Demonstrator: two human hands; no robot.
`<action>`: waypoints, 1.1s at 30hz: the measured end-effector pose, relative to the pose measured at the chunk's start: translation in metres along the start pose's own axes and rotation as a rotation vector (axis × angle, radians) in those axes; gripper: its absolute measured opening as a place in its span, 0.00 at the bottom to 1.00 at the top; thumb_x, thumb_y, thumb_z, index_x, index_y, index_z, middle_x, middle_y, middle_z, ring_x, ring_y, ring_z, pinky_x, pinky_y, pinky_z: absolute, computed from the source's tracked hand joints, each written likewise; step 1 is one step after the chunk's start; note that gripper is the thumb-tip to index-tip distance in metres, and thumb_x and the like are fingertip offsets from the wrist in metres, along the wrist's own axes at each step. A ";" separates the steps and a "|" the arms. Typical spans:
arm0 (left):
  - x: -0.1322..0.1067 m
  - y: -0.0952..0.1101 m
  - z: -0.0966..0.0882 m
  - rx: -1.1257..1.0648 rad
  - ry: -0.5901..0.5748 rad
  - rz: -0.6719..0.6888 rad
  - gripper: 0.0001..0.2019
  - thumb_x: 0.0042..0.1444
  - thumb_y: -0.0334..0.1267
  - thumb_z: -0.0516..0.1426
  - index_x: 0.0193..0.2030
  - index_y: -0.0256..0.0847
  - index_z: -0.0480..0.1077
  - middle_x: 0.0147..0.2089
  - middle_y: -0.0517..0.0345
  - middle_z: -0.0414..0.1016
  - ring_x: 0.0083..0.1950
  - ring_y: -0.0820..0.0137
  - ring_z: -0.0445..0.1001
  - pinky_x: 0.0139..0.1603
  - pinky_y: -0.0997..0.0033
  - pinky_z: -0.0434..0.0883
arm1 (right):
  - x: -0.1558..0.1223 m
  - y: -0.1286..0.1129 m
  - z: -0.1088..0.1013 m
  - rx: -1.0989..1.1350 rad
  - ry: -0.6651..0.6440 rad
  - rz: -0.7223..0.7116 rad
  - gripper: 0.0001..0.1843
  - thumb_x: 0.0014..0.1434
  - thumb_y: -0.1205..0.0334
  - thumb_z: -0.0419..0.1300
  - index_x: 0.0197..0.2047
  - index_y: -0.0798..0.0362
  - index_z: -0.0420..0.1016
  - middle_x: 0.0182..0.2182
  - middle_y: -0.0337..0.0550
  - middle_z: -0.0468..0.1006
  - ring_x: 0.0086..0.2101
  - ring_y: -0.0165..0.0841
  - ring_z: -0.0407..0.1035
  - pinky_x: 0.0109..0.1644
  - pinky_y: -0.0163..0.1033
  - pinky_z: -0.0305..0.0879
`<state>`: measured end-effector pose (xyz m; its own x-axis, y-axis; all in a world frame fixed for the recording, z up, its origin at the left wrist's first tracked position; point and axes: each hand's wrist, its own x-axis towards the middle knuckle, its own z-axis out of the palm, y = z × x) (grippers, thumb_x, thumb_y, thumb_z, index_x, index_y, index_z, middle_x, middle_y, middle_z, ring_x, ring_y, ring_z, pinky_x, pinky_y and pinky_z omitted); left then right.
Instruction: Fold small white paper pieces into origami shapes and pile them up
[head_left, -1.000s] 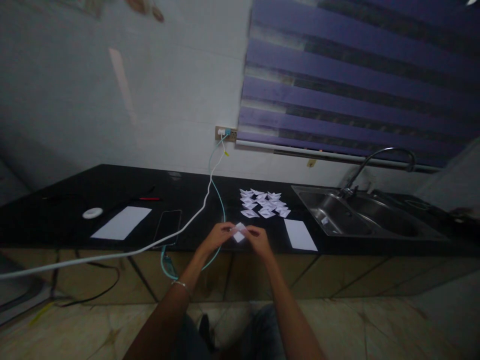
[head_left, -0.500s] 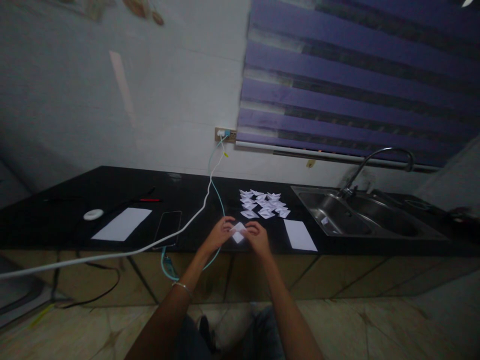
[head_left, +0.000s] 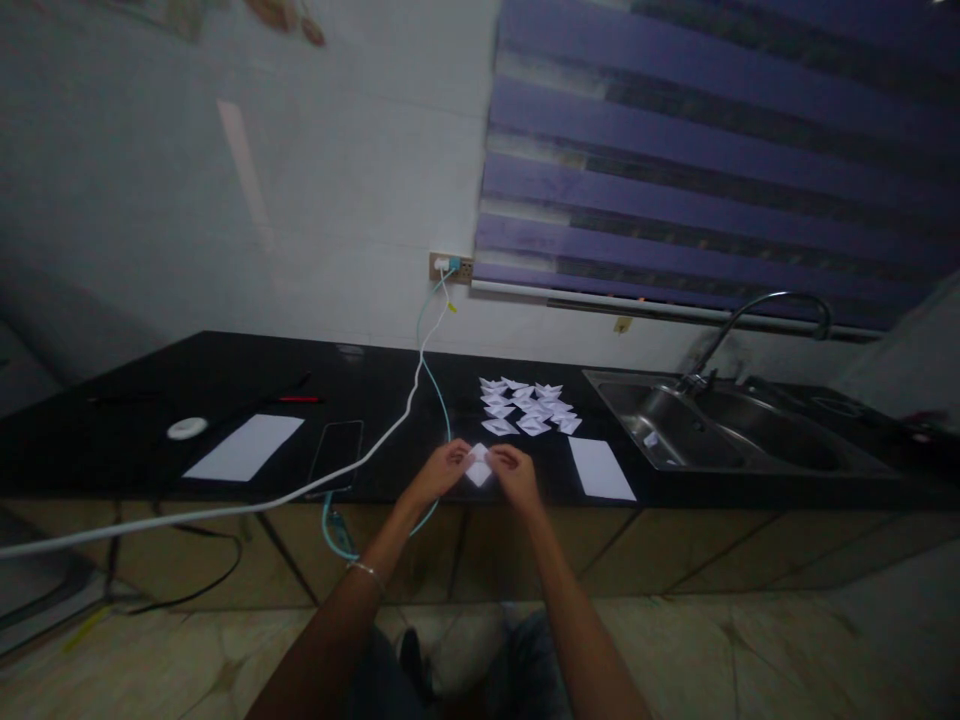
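Observation:
A small piece of folded white paper, shaped like a diamond, is held near the counter's front edge. My left hand pinches its left side, and my right hand grips its right side with bent fingers. Beyond the hands, several folded paper boats sit in close rows on the black counter. A flat stack or sheet of white paper lies to the right of my right hand. Another white sheet rests farther left.
A phone lies left of my hands, crossed by a white cable from the wall socket. A white roll and a red-and-black pen-like tool are at the left. The steel sink is at the right.
The folded paper stays between both hands. My fingers have shifted slightly outward along its sides, so more of its upper part shows.

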<state>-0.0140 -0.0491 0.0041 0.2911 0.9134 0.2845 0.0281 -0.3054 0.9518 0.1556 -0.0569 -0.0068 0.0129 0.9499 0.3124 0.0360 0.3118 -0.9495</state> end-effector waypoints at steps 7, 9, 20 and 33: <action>-0.004 0.007 0.002 -0.088 0.011 -0.032 0.18 0.51 0.46 0.59 0.45 0.39 0.61 0.30 0.61 0.70 0.30 0.74 0.69 0.29 0.78 0.62 | -0.001 0.007 0.003 0.093 0.023 0.037 0.18 0.44 0.54 0.66 0.37 0.54 0.72 0.22 0.37 0.75 0.23 0.30 0.68 0.28 0.33 0.63; -0.004 0.006 0.002 -0.092 0.012 -0.029 0.18 0.51 0.45 0.59 0.45 0.40 0.60 0.30 0.62 0.70 0.29 0.75 0.68 0.29 0.78 0.61 | 0.000 0.007 0.003 0.099 0.027 0.037 0.17 0.44 0.55 0.67 0.36 0.54 0.73 0.22 0.38 0.75 0.23 0.30 0.69 0.28 0.33 0.64; -0.005 0.000 0.000 -0.096 -0.035 -0.048 0.19 0.50 0.44 0.60 0.46 0.40 0.62 0.34 0.59 0.71 0.34 0.72 0.70 0.34 0.76 0.65 | 0.000 0.004 0.001 0.033 0.037 -0.005 0.12 0.44 0.55 0.67 0.31 0.55 0.78 0.29 0.45 0.79 0.30 0.37 0.72 0.35 0.39 0.67; -0.003 0.002 0.003 0.264 -0.140 0.004 0.19 0.58 0.49 0.49 0.33 0.34 0.71 0.30 0.57 0.72 0.31 0.72 0.67 0.32 0.75 0.63 | -0.002 0.002 -0.001 -0.036 -0.021 -0.042 0.12 0.45 0.55 0.67 0.30 0.54 0.79 0.27 0.43 0.79 0.29 0.35 0.71 0.34 0.37 0.66</action>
<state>-0.0117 -0.0536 0.0047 0.4206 0.8715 0.2522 0.2687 -0.3852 0.8828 0.1567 -0.0586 -0.0094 -0.0103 0.9363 0.3510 0.0719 0.3508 -0.9337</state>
